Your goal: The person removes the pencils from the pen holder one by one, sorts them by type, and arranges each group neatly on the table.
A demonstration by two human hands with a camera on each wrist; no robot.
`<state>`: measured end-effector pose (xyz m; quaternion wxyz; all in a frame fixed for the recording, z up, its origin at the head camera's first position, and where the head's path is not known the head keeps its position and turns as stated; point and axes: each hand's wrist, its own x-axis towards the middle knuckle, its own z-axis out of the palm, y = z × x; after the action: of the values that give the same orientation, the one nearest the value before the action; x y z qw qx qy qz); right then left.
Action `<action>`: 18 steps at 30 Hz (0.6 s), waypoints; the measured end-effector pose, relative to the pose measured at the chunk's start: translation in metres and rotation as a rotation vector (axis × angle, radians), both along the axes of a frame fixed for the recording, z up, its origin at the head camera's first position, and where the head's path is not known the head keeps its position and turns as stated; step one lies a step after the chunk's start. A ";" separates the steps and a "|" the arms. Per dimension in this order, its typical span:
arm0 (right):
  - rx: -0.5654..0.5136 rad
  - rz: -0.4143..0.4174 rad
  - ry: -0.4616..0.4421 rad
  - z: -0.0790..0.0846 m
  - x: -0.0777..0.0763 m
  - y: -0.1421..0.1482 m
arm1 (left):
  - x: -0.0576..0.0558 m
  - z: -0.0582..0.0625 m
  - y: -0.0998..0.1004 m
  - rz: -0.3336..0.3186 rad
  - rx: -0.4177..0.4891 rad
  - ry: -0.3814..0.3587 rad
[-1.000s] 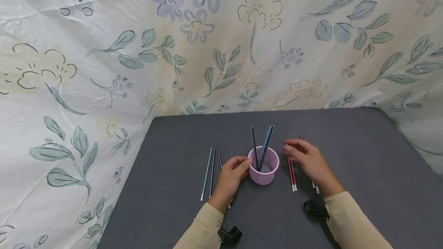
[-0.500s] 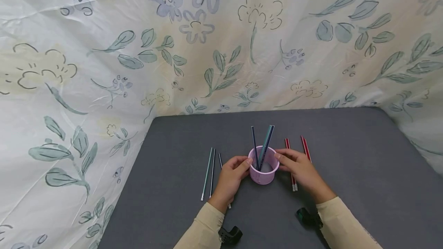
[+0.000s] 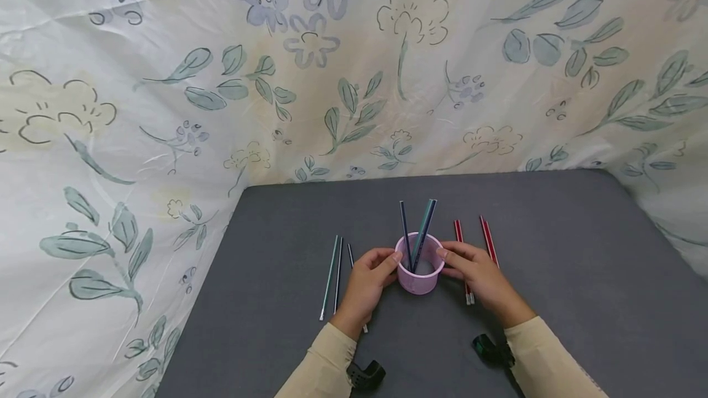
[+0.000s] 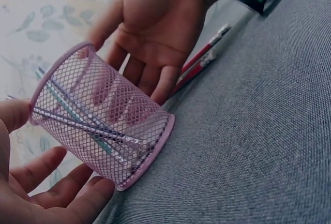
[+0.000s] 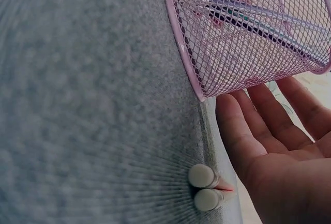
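A pink mesh pencil cup (image 3: pixel 418 284) stands upright on the table between both hands. Inside lean several dark blue and teal pencils (image 4: pixel 77 113). My left hand (image 3: pixel 367 284) holds the cup's left side, its thumb at the rim and the fingers lower along the mesh. On the opposite side my right hand (image 3: pixel 481 278) holds it too, thumb by the rim, fingers against the wall. In the right wrist view, the right fingers (image 5: pixel 274 120) lie close along the mesh. Two red pencils (image 3: pixel 459 232) lie partly under the right hand.
Left of the cup lie a teal pencil (image 3: pixel 329 278) and two dark ones (image 3: pixel 338 272), one partly hidden by the left hand. More red pencils (image 3: pixel 488 235) lie to the right. Floral cloth (image 3: pixel 354 78) hangs behind the grey table (image 3: pixel 265 300).
My right hand has moved left from above the red pencils to the cup's right side and taken hold there. The left hand and the cup have stayed in place.
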<state>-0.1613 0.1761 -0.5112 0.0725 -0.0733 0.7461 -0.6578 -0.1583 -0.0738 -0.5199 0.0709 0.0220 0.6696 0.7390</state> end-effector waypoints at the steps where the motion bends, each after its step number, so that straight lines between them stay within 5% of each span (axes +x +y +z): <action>1: -0.003 0.000 -0.004 -0.001 0.000 0.000 | 0.000 0.001 -0.001 -0.001 -0.003 0.003; 18: -0.031 -0.002 -0.025 -0.005 0.001 0.000 | -0.013 0.018 -0.006 0.005 -0.032 0.092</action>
<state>-0.1608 0.1758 -0.5166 0.0803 -0.0654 0.7349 -0.6703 -0.1716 -0.0801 -0.5017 0.0386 0.0534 0.6840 0.7265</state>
